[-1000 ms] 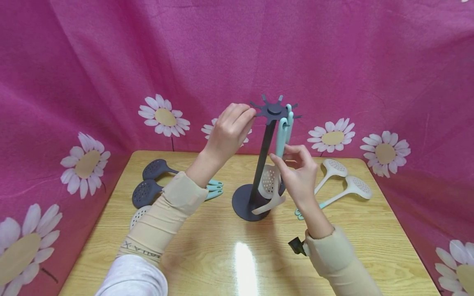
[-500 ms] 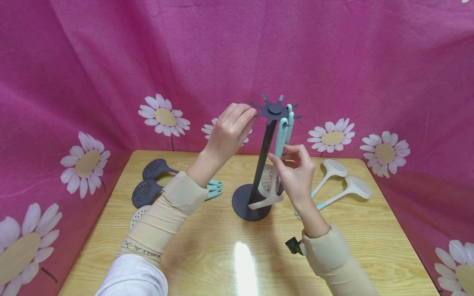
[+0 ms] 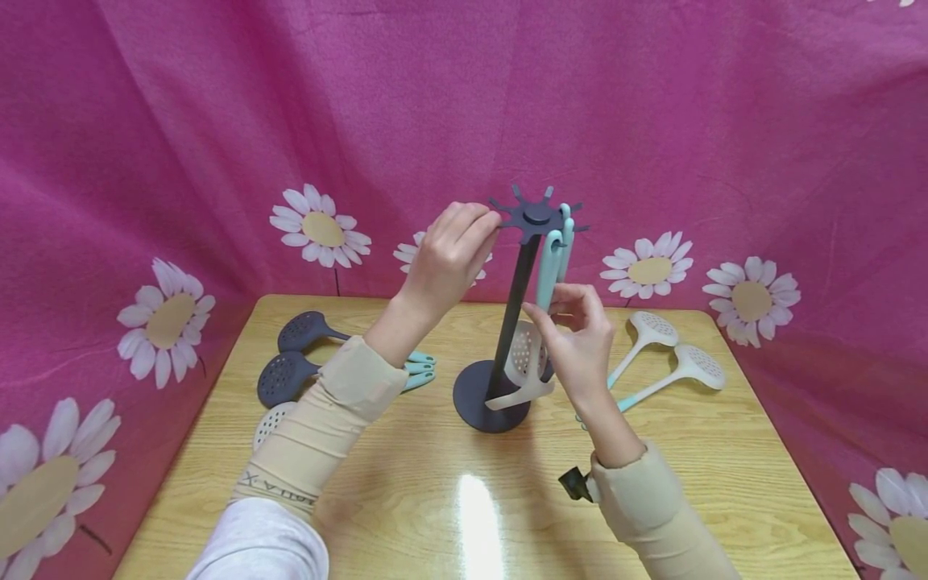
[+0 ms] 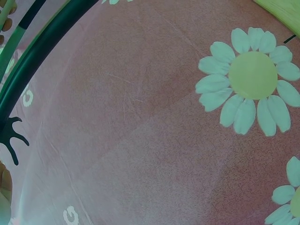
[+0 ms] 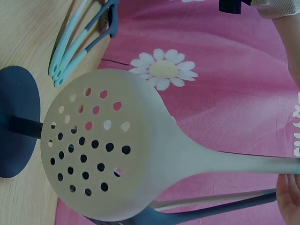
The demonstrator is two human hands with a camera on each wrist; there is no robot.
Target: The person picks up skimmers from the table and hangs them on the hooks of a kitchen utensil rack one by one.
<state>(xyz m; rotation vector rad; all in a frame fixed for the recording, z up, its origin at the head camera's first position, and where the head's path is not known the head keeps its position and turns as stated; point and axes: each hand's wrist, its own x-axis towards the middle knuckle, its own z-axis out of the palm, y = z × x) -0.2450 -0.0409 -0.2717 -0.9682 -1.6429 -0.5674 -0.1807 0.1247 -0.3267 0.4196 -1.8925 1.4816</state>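
Note:
My left hand (image 3: 451, 256) pinches one arm of the dark rotating utensil stand (image 3: 537, 216) at its top left. With thumb and fingers, my right hand (image 3: 582, 342) holds the turquoise handle of a beige skimmer (image 3: 549, 270), whose top hole is over a hook on the stand's near side. Up close in the right wrist view, the skimmer's perforated head (image 5: 96, 145) faces the camera. Behind it hang another turquoise-handled beige utensil (image 3: 522, 351) and a dark utensil (image 5: 206, 214). Only a fingertip portion of the left hand (image 4: 4, 192) shows in its wrist view.
Two beige skimmers (image 3: 699, 367) lie on the wooden table (image 3: 406, 491) at right. At left lie two dark skimmers (image 3: 285, 379) and a pale perforated one (image 3: 273, 423), partly under the left forearm. A pink flowered cloth (image 3: 406, 97) surrounds the table.
My right hand has shifted slightly left, and the held skimmer's head has swung left toward the pole. In the last half second hardly anything moved. The left hand stayed put.

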